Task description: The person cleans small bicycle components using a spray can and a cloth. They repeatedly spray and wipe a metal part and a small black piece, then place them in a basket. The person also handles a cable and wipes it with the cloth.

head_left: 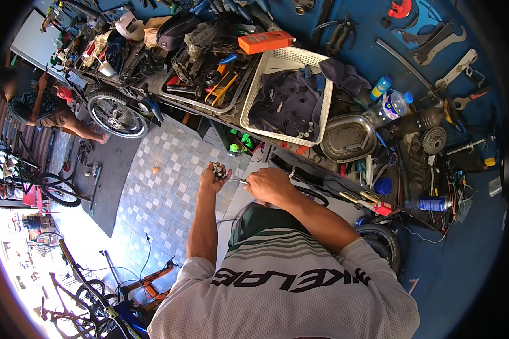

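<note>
In front of my body, my left hand [210, 179] is closed around a small silvery metal part [219, 170], whose exact kind is too small to tell. My right hand [270, 185] is curled round a thin metal tool [238, 181]. The tool's shaft points left, toward the part in my other hand; whether its tip touches is unclear. My right fingers hide the tool's handle. Beyond my hands, on the bench, a white plastic basket [246, 116] holds a dark cloth [285, 97] with several small parts on it.
Right of the basket sit an oval metal tray [326, 148], a clear plastic bottle [395, 105] and a blue spray can [434, 204]. An orange box [265, 41] lies behind it. Wrenches [444, 46] hang on the blue wall. Bicycles and a person [37, 107] are at left.
</note>
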The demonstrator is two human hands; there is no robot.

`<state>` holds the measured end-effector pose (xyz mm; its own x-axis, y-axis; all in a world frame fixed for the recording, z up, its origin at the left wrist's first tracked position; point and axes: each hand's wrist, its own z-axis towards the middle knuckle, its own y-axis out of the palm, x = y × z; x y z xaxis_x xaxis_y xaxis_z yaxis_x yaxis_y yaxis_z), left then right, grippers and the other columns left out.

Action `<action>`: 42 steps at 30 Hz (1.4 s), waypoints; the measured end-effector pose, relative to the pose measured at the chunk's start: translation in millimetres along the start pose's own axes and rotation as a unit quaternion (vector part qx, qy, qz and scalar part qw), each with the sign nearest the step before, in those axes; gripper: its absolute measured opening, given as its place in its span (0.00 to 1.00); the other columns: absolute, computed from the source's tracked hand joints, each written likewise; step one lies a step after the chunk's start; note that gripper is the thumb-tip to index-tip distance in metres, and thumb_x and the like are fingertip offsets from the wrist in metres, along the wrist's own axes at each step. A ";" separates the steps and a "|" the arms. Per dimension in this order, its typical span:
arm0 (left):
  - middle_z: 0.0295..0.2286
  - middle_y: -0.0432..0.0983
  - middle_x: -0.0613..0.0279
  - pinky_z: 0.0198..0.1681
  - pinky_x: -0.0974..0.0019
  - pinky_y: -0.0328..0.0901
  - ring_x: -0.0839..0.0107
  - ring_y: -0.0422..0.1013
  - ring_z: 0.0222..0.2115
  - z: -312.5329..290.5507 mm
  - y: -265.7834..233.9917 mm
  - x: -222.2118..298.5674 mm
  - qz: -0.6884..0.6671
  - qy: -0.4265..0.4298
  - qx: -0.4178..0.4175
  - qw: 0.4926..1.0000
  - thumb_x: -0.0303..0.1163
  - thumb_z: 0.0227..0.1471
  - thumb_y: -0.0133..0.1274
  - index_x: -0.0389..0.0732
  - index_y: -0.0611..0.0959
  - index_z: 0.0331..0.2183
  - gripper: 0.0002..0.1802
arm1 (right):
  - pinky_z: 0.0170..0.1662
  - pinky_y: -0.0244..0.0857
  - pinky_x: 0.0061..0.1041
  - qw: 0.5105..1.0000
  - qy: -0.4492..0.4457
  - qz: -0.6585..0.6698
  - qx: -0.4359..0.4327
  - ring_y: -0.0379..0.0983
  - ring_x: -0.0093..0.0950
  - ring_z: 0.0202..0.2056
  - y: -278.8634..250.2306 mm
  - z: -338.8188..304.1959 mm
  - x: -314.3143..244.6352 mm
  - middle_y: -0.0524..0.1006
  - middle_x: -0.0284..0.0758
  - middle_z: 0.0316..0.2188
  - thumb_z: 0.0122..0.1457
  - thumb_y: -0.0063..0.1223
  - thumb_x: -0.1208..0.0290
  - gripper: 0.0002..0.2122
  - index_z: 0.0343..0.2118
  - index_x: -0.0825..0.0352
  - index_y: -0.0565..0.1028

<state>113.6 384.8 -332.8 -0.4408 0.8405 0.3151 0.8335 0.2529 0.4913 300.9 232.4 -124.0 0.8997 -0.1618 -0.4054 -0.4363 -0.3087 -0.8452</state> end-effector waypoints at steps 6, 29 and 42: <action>0.28 0.73 0.57 0.48 0.42 0.74 0.63 0.70 0.27 -0.6 4.6 0.2 0.044 0.008 0.003 0.999 0.47 0.71 0.41 0.41 0.76 0.37 0.20 | 0.36 0.76 0.41 1.000 -0.008 0.009 -0.020 0.83 0.44 0.32 -3.4 0.8 5.4 0.83 0.44 0.26 0.64 0.54 0.56 0.16 0.31 0.66 0.83; 0.27 0.74 0.62 0.41 0.45 0.74 0.66 0.70 0.26 3.1 1.5 -10.1 0.101 0.014 0.019 0.995 0.46 0.70 0.45 0.43 0.77 0.36 0.17 | 0.37 0.77 0.43 0.999 0.034 0.029 -0.004 0.83 0.44 0.34 -1.4 1.8 14.0 0.84 0.43 0.28 0.65 0.53 0.55 0.17 0.32 0.65 0.84; 0.27 0.74 0.63 0.38 0.47 0.75 0.68 0.70 0.25 1.5 18.2 -11.4 0.153 0.010 0.032 0.988 0.47 0.71 0.43 0.43 0.77 0.38 0.18 | 0.37 0.77 0.43 0.999 0.042 0.023 0.002 0.83 0.43 0.34 -2.5 -2.8 25.4 0.84 0.43 0.29 0.64 0.54 0.55 0.17 0.33 0.65 0.84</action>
<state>134.3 380.6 -328.6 -0.1705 0.8731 0.4567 0.9475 0.0181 0.3193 324.8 226.5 -131.2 0.8748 -0.2534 -0.4129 -0.4764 -0.2959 -0.8279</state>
